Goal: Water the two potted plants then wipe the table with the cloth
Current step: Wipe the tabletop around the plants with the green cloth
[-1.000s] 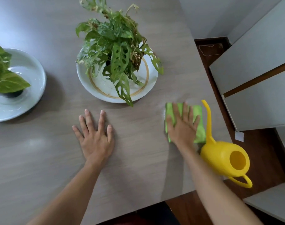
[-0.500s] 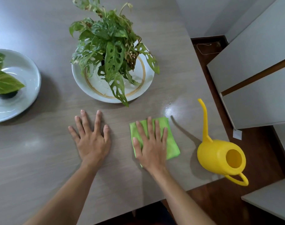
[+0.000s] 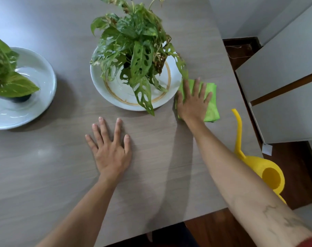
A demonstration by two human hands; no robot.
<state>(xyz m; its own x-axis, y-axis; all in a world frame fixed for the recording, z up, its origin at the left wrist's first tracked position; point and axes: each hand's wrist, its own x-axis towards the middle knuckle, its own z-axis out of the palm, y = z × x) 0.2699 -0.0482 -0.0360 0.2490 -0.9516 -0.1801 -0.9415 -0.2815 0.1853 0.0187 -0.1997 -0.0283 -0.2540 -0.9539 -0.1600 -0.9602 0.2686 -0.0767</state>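
Note:
A folded green cloth (image 3: 211,104) lies on the grey table (image 3: 44,175), just right of the white saucer (image 3: 119,97) that carries the holey-leaved potted plant (image 3: 133,43). My right hand (image 3: 192,102) presses flat on the cloth with straight, spread fingers. My left hand (image 3: 109,148) rests flat on the bare table in front of that saucer. A second potted plant (image 3: 3,75) stands in a pale saucer (image 3: 36,90) at the far left. The yellow watering can (image 3: 262,168) stands at the table's right edge, partly behind my right forearm.
White cabinets (image 3: 285,86) stand close to the table's right side over a dark wooden floor (image 3: 297,168). The table's near edge (image 3: 169,223) runs below my forearms. One long leaf hangs over the saucer rim next to the cloth.
My right hand slid the cloth from the table's right side leftward toward the middle, then away and to the right, up beside the plant saucer. My left hand stayed flat in place.

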